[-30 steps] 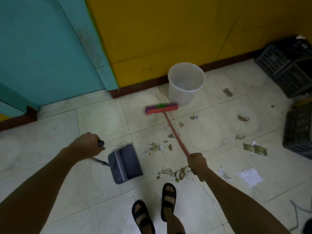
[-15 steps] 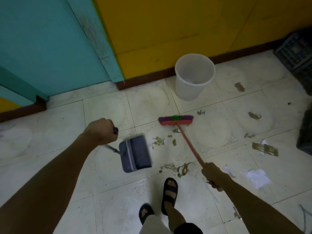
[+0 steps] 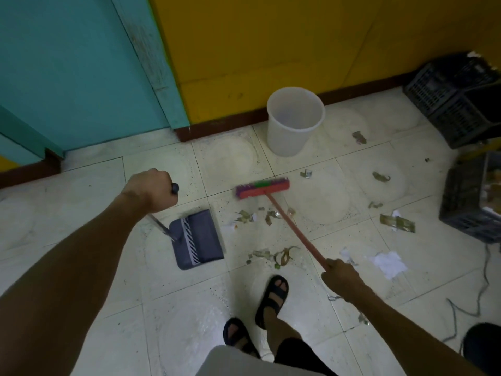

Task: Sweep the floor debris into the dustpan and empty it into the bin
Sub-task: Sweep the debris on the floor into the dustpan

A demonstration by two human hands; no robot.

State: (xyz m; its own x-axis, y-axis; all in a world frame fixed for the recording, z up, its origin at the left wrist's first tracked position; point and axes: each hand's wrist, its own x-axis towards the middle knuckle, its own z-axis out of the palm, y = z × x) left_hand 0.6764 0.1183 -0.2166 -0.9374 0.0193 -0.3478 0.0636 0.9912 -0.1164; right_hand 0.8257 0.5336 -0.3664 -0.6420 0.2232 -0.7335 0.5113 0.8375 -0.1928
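Observation:
My left hand [image 3: 151, 189] grips the top of the dustpan's long handle. The grey dustpan [image 3: 199, 238] rests on the tiled floor, its mouth facing right. My right hand [image 3: 340, 274] grips the red broom stick. The broom head [image 3: 261, 188] with purple and green bristles sits on the floor beyond a small pile of leaf scraps [image 3: 256, 215]. More peel and scraps [image 3: 276, 255] lie nearer my feet. The white bin [image 3: 294, 120] stands upright against the yellow wall.
Dark plastic crates [image 3: 458, 99] and another crate [image 3: 471, 196] line the right side. Paper bits [image 3: 387, 263], a wrapper [image 3: 397, 223] and scraps [image 3: 381, 177] litter the floor to the right. A cord [image 3: 479, 297] trails at the lower right. A teal door [image 3: 67, 71] is at the left.
The broom head came back towards me from beside the bin and now sits just behind the scrap pile. The dustpan stayed about where it was.

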